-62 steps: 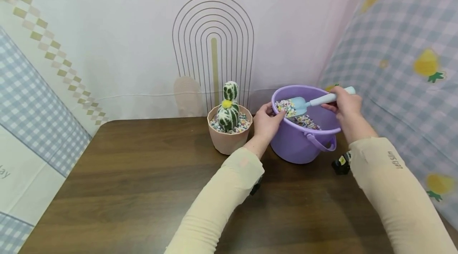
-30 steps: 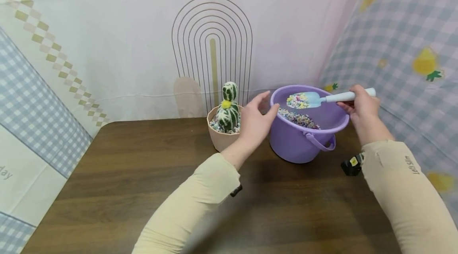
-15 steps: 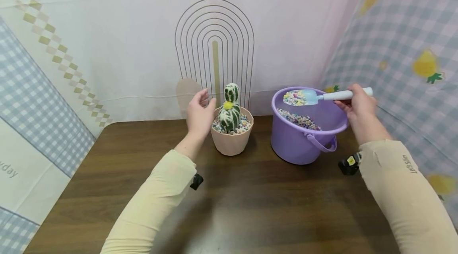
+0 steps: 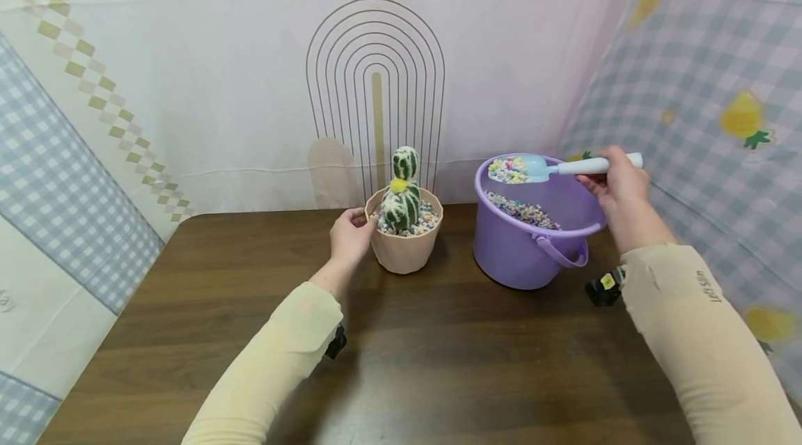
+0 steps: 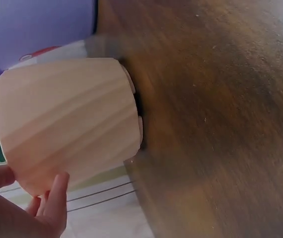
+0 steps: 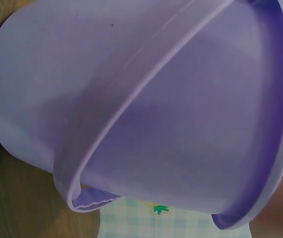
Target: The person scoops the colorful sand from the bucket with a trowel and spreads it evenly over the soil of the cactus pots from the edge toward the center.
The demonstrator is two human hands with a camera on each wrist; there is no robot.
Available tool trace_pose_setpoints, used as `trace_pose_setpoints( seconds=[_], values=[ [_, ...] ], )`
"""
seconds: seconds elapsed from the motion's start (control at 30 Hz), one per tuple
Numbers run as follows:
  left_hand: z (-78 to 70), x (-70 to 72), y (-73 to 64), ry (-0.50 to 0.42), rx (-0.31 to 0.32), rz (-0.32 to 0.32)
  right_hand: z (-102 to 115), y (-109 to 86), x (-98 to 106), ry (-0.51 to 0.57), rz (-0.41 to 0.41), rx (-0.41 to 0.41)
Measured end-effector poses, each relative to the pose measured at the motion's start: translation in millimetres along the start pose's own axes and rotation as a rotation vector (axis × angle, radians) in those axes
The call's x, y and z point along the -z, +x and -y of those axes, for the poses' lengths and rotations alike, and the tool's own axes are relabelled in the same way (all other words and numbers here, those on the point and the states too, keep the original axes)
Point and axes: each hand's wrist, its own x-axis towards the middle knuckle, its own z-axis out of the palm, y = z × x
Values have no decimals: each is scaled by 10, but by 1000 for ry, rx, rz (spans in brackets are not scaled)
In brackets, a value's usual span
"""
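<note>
My left hand (image 4: 351, 238) pinches the rim of a pale pink flowerpot (image 4: 404, 252) from its left side. In the left wrist view its thumb is at the rim and its fingers (image 5: 57, 201) lie along the outer wall. A white-streaked green cactus (image 4: 402, 207) with a yellow flower stands in the pot among multicoloured pebbles (image 4: 427, 216). My right hand (image 4: 623, 191) grips the white handle of a small trowel (image 4: 537, 168). Pebbles are heaped on its light blue blade, held over the purple bucket (image 4: 510, 253). More pebbles (image 4: 523, 210) lie inside the bucket.
Pot and bucket stand side by side on a dark wooden table (image 4: 438, 361), near its back edge. The bucket's handle (image 4: 560, 253) hangs down at the front. A patterned cloth (image 4: 250, 83) hangs behind, and a checked cloth (image 4: 702, 118) closes off the right.
My left hand left the bucket's rim, passed in front of the pot and came down onto the pot's left rim. The loaded trowel rose out of the pebbles and lately shifted slightly left.
</note>
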Motion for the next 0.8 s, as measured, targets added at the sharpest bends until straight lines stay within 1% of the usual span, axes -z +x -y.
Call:
trace_pose_setpoints(
  seconds=[0.1,0.2,0.3,0.37,0.43,0.53,0.63,0.7,0.8],
  values=[
    [8,-8,23,-13,-6,-1,1,-14,8,6,2,-6],
    [42,15,66,-34,8,-8,-3,-22,17,7,7,-14],
    [83,26,81,-56,19,-55,-5,-28,22,8,13,-18],
    [97,14,62,-66,16,-86,0,-35,26,8,18,-17],
    [86,-8,21,-70,3,-100,6,-41,26,7,26,-12],
    [59,-41,-39,-67,-32,-94,12,-44,24,13,36,-4],
    [42,-55,-57,-50,-64,-85,2,-48,22,21,49,-1],
    [54,-49,-42,-50,-70,-80,-23,-53,20,26,69,-7],
    [97,-20,-1,-76,-50,-87,-83,-66,5,27,99,-16]
  ],
)
